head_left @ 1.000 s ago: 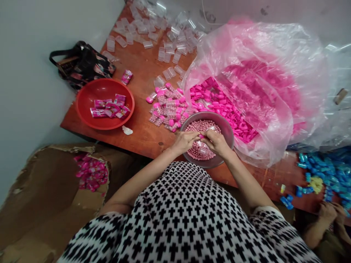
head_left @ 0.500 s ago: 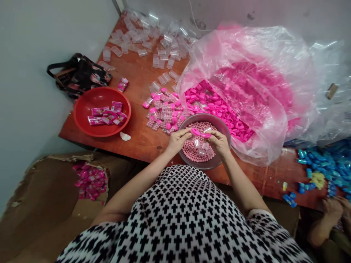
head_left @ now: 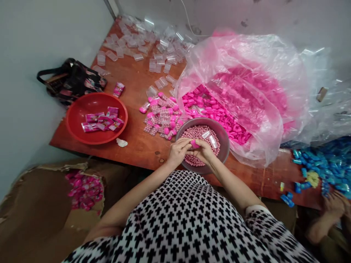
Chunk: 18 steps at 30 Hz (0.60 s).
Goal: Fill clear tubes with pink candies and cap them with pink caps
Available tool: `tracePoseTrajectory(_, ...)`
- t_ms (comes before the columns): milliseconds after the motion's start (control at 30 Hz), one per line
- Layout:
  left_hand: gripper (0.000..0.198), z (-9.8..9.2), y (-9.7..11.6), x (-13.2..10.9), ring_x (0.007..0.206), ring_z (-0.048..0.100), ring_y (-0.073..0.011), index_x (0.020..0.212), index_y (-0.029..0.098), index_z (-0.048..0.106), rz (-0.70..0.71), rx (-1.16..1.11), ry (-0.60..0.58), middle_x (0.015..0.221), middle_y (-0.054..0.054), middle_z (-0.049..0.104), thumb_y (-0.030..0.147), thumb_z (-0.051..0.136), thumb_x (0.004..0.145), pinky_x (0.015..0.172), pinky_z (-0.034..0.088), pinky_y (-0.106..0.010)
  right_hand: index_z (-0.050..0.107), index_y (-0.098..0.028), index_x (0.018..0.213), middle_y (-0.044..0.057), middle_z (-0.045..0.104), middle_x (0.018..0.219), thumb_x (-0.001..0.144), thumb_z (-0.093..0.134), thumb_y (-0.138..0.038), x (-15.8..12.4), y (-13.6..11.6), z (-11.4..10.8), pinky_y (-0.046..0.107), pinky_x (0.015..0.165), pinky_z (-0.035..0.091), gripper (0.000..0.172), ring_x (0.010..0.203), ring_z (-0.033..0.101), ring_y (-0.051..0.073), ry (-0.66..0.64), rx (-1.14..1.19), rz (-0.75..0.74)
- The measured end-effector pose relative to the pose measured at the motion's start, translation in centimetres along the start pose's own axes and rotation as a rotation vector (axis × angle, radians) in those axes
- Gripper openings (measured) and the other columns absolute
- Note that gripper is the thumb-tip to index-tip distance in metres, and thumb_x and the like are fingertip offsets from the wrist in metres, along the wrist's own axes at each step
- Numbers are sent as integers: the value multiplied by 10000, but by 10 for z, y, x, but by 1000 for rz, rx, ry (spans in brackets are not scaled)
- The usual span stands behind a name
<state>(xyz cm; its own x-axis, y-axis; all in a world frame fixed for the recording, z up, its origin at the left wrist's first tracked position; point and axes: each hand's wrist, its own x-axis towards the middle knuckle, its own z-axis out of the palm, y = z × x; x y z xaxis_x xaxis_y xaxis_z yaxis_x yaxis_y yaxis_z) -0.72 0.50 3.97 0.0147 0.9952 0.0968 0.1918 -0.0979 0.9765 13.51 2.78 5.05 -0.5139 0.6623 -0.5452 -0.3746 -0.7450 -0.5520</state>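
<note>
My left hand [head_left: 177, 152] and my right hand [head_left: 204, 152] meet over the near side of a grey bowl [head_left: 225, 137]. Between their pinched fingers is a small pink plastic cap [head_left: 194, 144], partly covered by the fingertips. Pink beads [head_left: 196, 132] fill the bottom of the bowl. On top of them lie clear plastic tubes [head_left: 211, 140]. Left of the bowl is a pile of bead-filled tubes with pink caps [head_left: 164, 117]. Behind and to the right, loose pink caps [head_left: 216, 111] spill from a large clear plastic bag [head_left: 264, 146].
A red bowl [head_left: 74, 136] with pink packets stands at the left, near a dark handbag [head_left: 79, 82]. Clear tubes [head_left: 131, 42] lie scattered at the back. Below left, a cardboard box [head_left: 35, 193] holds pink packets. Blue pieces [head_left: 326, 164] and another person's hands [head_left: 336, 204] are at the right.
My hands have come closer together and slightly lower. The pink cap, earlier stretched open between both hands, is now folded into a compact shape. The whole view has shifted a little.
</note>
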Motion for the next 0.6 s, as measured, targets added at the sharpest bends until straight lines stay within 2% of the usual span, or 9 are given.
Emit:
tracePoseTrajectory(67,213,-2,-6,-1,959,647,-189,965,191,722,-23,9,-16,967,-56,722,246,558,840,909,504,-338,633,-188,840,20,684,726,703,625,-380,6,10,2,417,792,563,236,841,653,201,43,24,0)
tracePoseTrajectory(167,235,-7,-17,-4,988,648,-203,980,177,721,-135,5,-45,1022,-71,717,270,568,827,937,492,-350,621,-194,903,25,679,746,754,599,-439,12,21,2,380,756,566,288,784,654,181,92,-19,50)
tracePoseTrajectory(267,282,-16,-26,1,988,655,-210,1006,166,714,-241,-61,-56,1047,-73,715,330,581,819,938,494,-351,601,-220,1046,44,678,892,797,558,-529,13,12,-10,358,741,552,399,812,648,177,80,-274,57)
tracePoseTrajectory(333,323,-26,-29,16,993,656,-210,1041,168,703,-266,-94,2,1061,-66,713,369,592,813,939,494,-350,576,-232,1138,61,651,1048,818,555,-510,13,-7,-26,365,792,528,424,922,625,197,126,-637,-85)
tracePoseTrajectory(400,366,-38,-32,37,1013,649,-211,1081,168,685,-254,-87,114,1087,-65,705,396,603,807,949,489,-355,574,-197,1170,99,618,1144,840,566,-417,13,-29,-45,383,879,478,398,1036,571,232,272,-1164,-263)
tracePoseTrajectory(467,400,-51,-35,60,1070,626,-211,1116,164,666,-200,-49,221,1142,-71,683,413,606,808,983,465,-362,565,-156,1196,153,566,1234,894,486,-302,14,-47,-63,409,893,445,345,1103,513,275,383,-1686,-267)
tracePoseTrajectory(533,423,-61,-38,74,1154,578,-209,1150,177,646,-114,20,262,1224,-72,640,402,636,792,1040,415,-372,540,-146,1232,178,510,1303,922,397,-213,17,-55,-77,410,868,430,347,1127,474,292,361,-2073,-203)
tracePoseTrajectory(600,426,-61,-39,74,1180,560,-209,1163,182,638,-73,73,255,1249,-75,623,381,649,786,1059,394,-378,540,-155,1224,168,515,1289,935,344,-170,21,-54,-86,393,855,412,350,1118,458,283,202,-2303,-171)
